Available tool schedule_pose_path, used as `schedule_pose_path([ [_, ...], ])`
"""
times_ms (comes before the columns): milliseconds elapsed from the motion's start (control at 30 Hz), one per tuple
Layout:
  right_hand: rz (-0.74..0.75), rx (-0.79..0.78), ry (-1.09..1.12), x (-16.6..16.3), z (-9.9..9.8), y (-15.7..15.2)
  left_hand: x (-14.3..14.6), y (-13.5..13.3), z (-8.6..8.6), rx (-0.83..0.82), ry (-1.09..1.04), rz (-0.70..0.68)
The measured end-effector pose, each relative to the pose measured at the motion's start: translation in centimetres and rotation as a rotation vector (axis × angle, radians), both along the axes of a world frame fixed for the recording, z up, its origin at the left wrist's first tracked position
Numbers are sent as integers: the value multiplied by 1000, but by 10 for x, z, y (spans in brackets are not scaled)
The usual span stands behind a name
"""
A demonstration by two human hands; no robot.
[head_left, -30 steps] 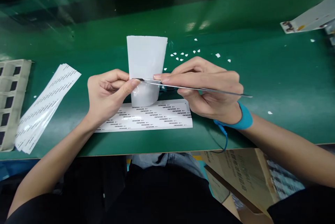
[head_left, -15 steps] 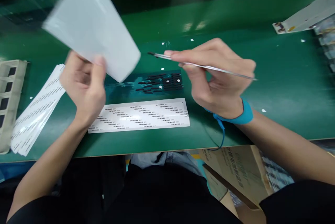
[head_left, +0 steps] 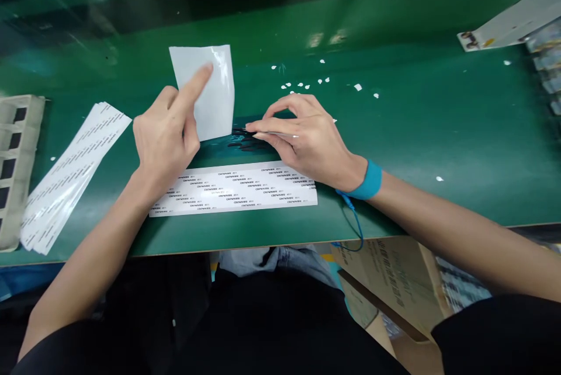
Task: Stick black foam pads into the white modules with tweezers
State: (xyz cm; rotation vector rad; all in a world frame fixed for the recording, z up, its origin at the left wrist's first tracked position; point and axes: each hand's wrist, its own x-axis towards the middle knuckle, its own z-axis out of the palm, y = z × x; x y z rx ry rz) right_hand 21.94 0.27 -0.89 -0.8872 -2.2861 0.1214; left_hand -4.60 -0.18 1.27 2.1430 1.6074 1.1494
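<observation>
My left hand [head_left: 169, 124] holds a small white sheet [head_left: 214, 89] upright, its index finger stretched across the face. The sheet's lower corner comes close to a group of thin black strips [head_left: 236, 146] lying on a teal patch of the bench. Over these strips my right hand [head_left: 307, 135] grips thin metal tweezers [head_left: 280, 134], their tips down among the strips. Whether the tips pinch a strip I cannot tell. A blue wrist strap [head_left: 370, 181] with a cord circles my right wrist. Below both hands lies a long white printed adhesive sheet [head_left: 236, 191].
More printed sheets [head_left: 74, 173] lie fanned out at the left, beside a pale compartment tray [head_left: 33, 147]. Small white bits [head_left: 300, 84] are scattered behind my right hand. A white board [head_left: 517, 21] stands at the far right. Below the bench edge is a cardboard box [head_left: 385, 275].
The white sheet has come down and turned more upright. My right hand has moved left and lower, bringing the tweezers to the black strips. More white bits now lie on the bench.
</observation>
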Motion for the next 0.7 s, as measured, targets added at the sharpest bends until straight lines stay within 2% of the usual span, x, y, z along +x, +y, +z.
schedule_pose_path([
  [100,-11,-8,-27,-2,-1,0,-2,5,-13,19,80,5],
  [200,-20,19,-33,-3,-2,0,-2,8,-18,19,61,-15],
  [367,-29,50,-7,-3,-2,-1,-9,10,-8,172,38,122],
  [467,-16,62,-12,-3,0,-1,-8,6,-2,223,112,117],
  [567,-22,28,-31,-4,1,-2,3,2,-6,112,176,13],
  [700,-11,34,-31,-3,3,-1,16,1,-18,-81,156,-150],
])
